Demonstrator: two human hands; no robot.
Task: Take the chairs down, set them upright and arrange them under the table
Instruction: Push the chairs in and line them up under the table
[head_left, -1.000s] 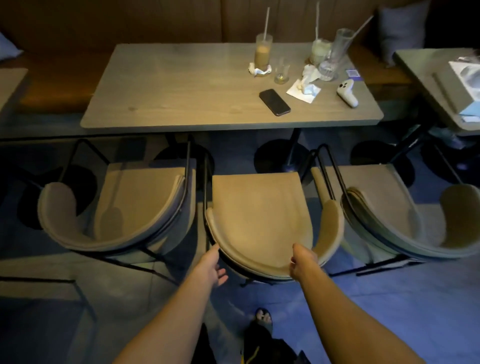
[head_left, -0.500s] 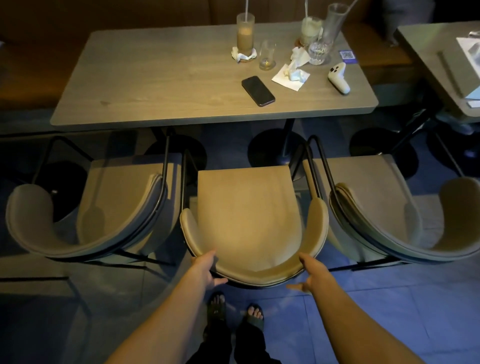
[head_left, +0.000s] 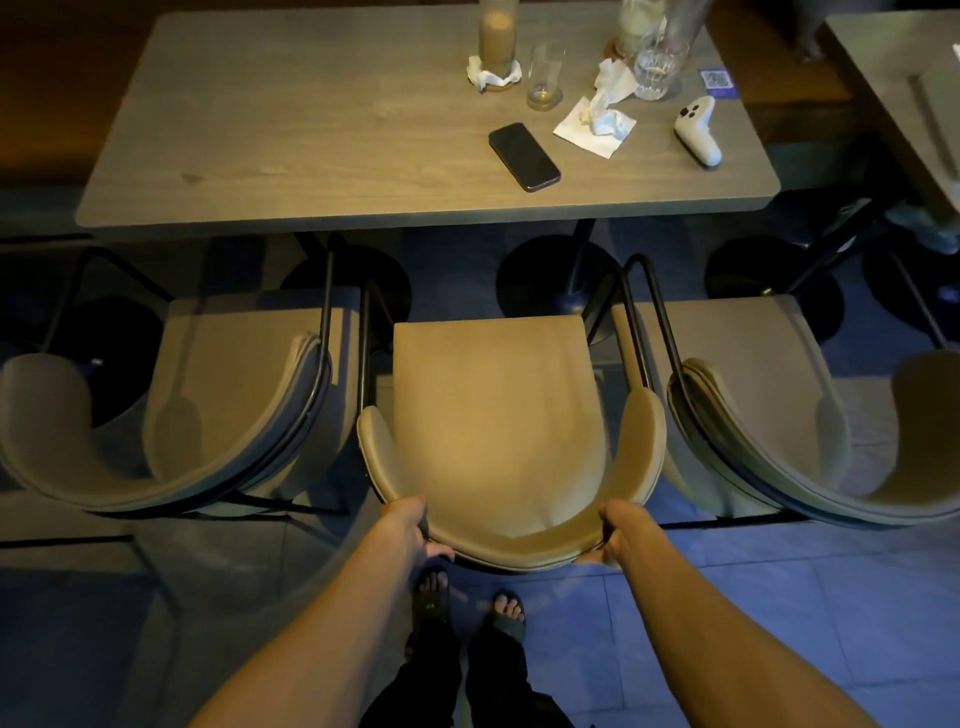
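Three tan upholstered chairs with black metal frames stand upright in a row in front of the wooden table (head_left: 291, 135). The middle chair (head_left: 493, 415) faces the table, its seat front short of the table's near edge. My left hand (head_left: 408, 530) grips the left side of its curved backrest. My right hand (head_left: 621, 538) grips the right side of the same backrest. The left chair (head_left: 171, 431) and the right chair (head_left: 810, 441) stand close on either side, angled slightly outward.
On the table lie a black phone (head_left: 523, 156), a white controller (head_left: 698, 130), crumpled napkins (head_left: 597, 117) and several glasses (head_left: 544, 78). Round black table bases (head_left: 556, 280) sit on the floor under the table. My sandalled feet (head_left: 467, 605) are just behind the middle chair.
Both hands were off the backrest half a second ago; now they have closed on its two sides. The view has moved closer to the middle chair and table.
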